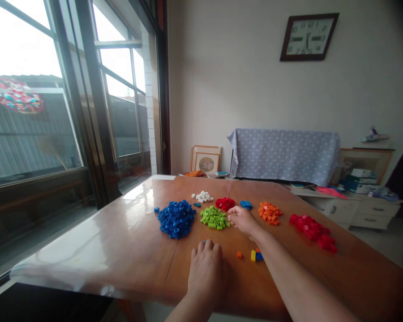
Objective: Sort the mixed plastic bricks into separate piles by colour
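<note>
My left hand (pixel 206 266) rests on the table with its fingers curled down. A bit of a blue toy brick (pixel 204 241) peeks out at its fingertips. Farther forward, my right hand (pixel 243 220) has its thumb and fingers pinched together at the right edge of a pile of lime-green bricks (pixel 214 218). Whatever lies in that pinch is too small to make out. Between my forearms sit a loose orange brick (pixel 239 255) and a small cluster with a yellow brick (pixel 253 256) and a blue brick (pixel 259 256).
A large blue pile (pixel 177 219) stands left of the green one. Behind are white bricks (pixel 203 197), red pieces (pixel 225 204) and flat blue pieces (pixel 246 205). Orange bricks (pixel 270 213) and a long red pile (pixel 314 232) lie rightward on the wooden table (pixel 137 255).
</note>
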Motion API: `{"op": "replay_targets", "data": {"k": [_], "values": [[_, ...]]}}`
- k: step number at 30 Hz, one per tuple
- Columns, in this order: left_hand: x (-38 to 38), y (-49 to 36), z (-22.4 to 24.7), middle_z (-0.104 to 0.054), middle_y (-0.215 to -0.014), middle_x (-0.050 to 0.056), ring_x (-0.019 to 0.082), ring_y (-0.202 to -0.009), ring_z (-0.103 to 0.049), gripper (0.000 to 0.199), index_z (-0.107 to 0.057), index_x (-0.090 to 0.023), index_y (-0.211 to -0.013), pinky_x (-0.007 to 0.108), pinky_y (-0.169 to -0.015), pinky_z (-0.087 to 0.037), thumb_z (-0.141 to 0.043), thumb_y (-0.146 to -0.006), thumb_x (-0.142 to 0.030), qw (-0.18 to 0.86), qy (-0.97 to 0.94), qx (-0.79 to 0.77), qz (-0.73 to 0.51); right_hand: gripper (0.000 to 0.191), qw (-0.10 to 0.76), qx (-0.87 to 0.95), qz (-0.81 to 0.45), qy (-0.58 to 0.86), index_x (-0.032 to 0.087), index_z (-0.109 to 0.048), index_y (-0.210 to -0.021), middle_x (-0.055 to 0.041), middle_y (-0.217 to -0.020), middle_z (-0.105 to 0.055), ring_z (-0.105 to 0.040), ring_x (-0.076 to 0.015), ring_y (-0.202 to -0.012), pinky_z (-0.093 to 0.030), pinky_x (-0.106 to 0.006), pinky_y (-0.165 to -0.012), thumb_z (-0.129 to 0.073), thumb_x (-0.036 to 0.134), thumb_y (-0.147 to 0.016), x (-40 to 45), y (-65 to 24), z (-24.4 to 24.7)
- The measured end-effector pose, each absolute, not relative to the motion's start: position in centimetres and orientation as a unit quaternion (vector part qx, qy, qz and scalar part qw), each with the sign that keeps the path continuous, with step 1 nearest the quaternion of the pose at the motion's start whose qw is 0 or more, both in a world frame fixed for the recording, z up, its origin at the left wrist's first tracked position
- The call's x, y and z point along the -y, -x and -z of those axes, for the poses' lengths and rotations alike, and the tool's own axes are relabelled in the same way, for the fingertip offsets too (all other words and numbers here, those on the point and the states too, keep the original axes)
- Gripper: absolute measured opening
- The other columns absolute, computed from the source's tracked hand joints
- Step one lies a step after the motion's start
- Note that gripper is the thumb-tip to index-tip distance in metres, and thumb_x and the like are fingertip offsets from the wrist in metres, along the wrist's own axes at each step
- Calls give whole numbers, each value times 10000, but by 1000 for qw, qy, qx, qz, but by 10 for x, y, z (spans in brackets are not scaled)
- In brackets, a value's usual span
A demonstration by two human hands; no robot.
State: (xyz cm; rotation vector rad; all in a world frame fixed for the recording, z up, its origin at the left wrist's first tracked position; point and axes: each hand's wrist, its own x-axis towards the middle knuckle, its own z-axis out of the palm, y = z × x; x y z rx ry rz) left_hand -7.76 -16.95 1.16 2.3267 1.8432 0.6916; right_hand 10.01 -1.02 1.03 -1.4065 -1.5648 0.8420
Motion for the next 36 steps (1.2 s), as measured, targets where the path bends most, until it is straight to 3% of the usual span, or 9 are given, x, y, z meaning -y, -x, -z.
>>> {"op": "replay_targets", "data": {"k": [7, 11, 15, 21, 24, 28, 36], "values": [[171, 76, -16, -600, -1081, 87, 265, -1041, -493, 220, -622, -219, -960, 387, -830, -326, -426, -922, -310, 34, -770, -604, -202, 194, 389, 657, -279, 582, 166, -673, -893, -6, -758, -686, -577, -136, -665, -410, -231, -617, -573, 273, -764, 59, -161, -11], [172, 76, -15, -603, -1076, 85, 266, -1033, -497, 220, -624, -220, -950, 388, -827, -326, -429, -922, -319, 24, -770, -603, -206, 170, 272, 695, -165, 645, 187, -679, -772, 0, -695, -671, -568, -139, -652, -335, -232, -577, -558, 305, -790, 87, -182, -18], [173, 76, -16, -605, -1068, 92, 266, -1028, -503, 237, -624, -214, -943, 383, -826, -326, -416, -933, -328, 21, -770, -603, -206, 264, 143, 680, -106, 711, 203, -661, -699, -18, -665, -672, -554, -151, -612, -250, -260, -533, -582, 435, -797, 106, -180, -34], [175, 75, -22, -609, -1100, 97, 260, -1064, -504, 271, -631, -213, -968, 379, -868, -326, -379, -954, -310, 33, -769, -611, -186, 276, 75, 671, -107, 730, 204, -682, -667, -54, -689, -682, -554, -167, -607, -248, -281, -536, -618, 463, -739, 103, -163, -38], [174, 74, -21, -612, -1081, 93, 260, -1049, -507, 270, -632, -218, -956, 379, -859, -325, -380, -952, -313, 33, -769, -609, -192, 187, 91, 658, -122, 737, 204, -663, -605, -35, -593, -630, -526, -163, -569, -245, -281, -532, -649, 376, -677, 93, -164, -30], [171, 74, -17, -615, -1047, 92, 261, -1031, -508, 267, -628, -219, -917, 382, -864, -319, -384, -951, -320, 37, -768, -605, -207, 161, 223, 618, -227, 719, 185, -586, -467, -5, -431, -505, -469, -143, -509, -217, -274, -509, -692, 240, -576, 80, -178, -16], [167, 75, -14, -612, -1048, 80, 252, -1015, -510, 269, -626, -227, -902, 362, -845, -324, -377, -953, -315, 48, -772, -598, -211, 188, 451, 468, -302, 697, 186, -582, -679, -7, -600, -612, -440, -97, -477, -246, -219, -431, -577, 356, -760, 37, -231, -8]]}}
